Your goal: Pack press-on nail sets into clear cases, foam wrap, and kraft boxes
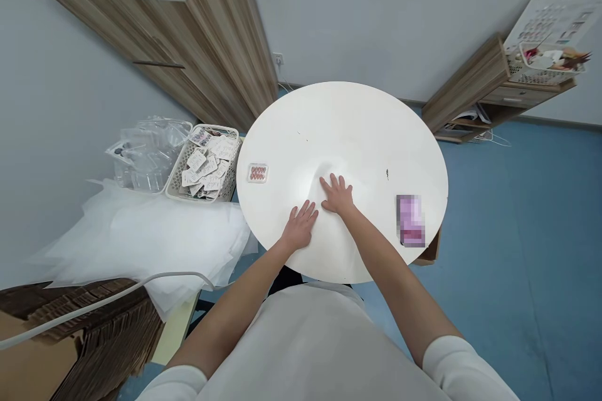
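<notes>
Left hand (301, 227) and right hand (337, 194) are laid palm-down, fingers spread, around the middle of the white table (348, 119), with nothing seen to be grasped; whether anything thin is pressed beneath them cannot be told; the small clear case (258, 173) is set up and to the left of both, its rows of red pieces (262, 170) aligned across the frame, the left hand being nearer; the purple item (411, 220), blurred into blocks, is placed right and slightly lower, its long axis upright in the frame, nearer the right hand; the case is bounded by the table's left edge, with the basket (229, 180) beyond; room for sliding is offered by the tabletop between case and hands.
</notes>
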The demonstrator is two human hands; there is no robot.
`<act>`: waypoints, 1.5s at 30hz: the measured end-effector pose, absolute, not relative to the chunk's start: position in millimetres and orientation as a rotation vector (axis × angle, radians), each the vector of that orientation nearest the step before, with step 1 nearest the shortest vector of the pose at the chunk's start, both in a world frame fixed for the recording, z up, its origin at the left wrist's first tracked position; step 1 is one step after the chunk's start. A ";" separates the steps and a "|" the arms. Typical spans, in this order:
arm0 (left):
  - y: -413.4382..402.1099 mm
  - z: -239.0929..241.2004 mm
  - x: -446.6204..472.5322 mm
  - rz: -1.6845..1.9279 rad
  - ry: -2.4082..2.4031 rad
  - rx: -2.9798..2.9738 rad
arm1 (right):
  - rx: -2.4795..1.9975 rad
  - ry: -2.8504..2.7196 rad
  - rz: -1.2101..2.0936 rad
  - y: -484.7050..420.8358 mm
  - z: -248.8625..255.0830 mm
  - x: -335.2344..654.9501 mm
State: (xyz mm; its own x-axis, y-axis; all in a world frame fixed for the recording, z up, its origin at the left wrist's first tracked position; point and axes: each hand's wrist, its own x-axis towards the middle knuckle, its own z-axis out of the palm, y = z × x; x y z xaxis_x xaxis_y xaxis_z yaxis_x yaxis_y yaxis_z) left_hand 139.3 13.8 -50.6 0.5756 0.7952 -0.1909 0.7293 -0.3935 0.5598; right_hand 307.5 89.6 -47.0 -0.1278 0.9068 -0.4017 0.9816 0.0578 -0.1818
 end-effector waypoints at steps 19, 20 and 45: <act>27.1 -58.3 144.6 -0.358 1.356 2.464 | 2.106 2.082 -0.629 -25.0 -67.2 344.5; 30.5 -58.0 145.7 -0.365 1.374 2.450 | 2.091 2.085 -0.645 -18.6 -65.3 348.0; 25.6 -68.6 123.7 -0.167 1.431 2.433 | 1.923 1.879 -0.448 117.3 -34.4 325.9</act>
